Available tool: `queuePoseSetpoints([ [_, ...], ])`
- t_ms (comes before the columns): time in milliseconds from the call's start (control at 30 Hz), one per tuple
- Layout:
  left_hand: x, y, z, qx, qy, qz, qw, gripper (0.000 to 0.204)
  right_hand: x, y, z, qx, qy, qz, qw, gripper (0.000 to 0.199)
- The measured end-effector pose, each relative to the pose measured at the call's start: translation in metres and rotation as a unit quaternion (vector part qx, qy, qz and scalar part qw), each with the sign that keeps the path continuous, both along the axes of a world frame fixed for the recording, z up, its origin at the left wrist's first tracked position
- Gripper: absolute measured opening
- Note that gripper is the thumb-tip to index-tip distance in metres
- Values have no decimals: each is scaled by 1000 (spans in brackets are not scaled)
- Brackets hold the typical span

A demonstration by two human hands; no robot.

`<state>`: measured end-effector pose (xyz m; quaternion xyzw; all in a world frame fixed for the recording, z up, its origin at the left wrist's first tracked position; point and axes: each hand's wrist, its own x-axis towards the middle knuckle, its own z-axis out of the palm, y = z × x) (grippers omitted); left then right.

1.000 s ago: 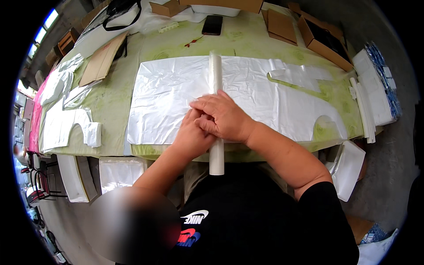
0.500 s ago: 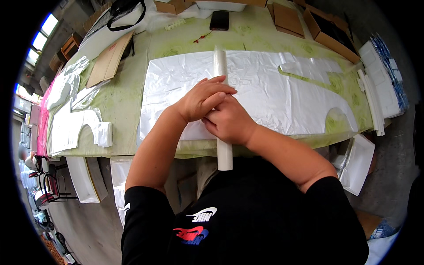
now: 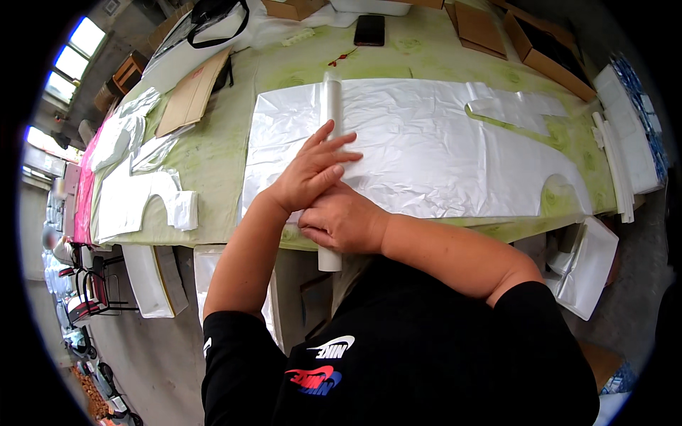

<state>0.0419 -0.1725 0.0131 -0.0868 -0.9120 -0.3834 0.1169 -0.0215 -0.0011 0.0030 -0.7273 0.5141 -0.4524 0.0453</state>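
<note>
A long white roll point(image 3: 331, 106) lies across a wide sheet of thin white plastic film point(image 3: 433, 149) spread on the green table point(image 3: 213, 153). My left hand point(image 3: 312, 170) lies flat on the roll with its fingers spread, reaching toward the far side. My right hand point(image 3: 344, 224) presses on the roll's near part at the table's front edge, fingers curled over it. The roll's near end point(image 3: 329, 261) sticks out past the edge, below my hands.
Cut white film pieces point(image 3: 138, 195) lie on the table's left, next to a flat cardboard sheet point(image 3: 192, 96). A black phone point(image 3: 369, 30) and brown boxes point(image 3: 547, 60) sit at the far side. White stacks point(image 3: 625, 135) stand at the right. More film packs point(image 3: 586, 266) hang below the front edge.
My left hand has slid forward along the roll and its fingers have spread. My right hand stayed near the front edge. The view has shifted to the left.
</note>
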Motion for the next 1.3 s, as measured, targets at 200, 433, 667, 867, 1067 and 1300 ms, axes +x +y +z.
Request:
queuePoseSetpoints([
  [200,23,-31,-17,46,41,161,985,44,-1,48,7,-16,-58,10,998,12],
  [433,31,-4,17,-105,-2,210,972,39,-9,81,-2,26,-112,3,993,16],
  [667,60,-23,35,-201,-288,425,835,70,-12,97,-3,18,-102,23,994,17],
  [867,42,-19,15,-257,-265,461,807,83,-14,107,-3,40,-98,36,994,17],
  [1067,79,-90,10,-170,-301,520,781,86,-13,116,-4,12,-123,24,992,19],
  [1300,34,-19,42,203,-142,423,872,72,-20,123,3,29,-143,-84,986,30],
])
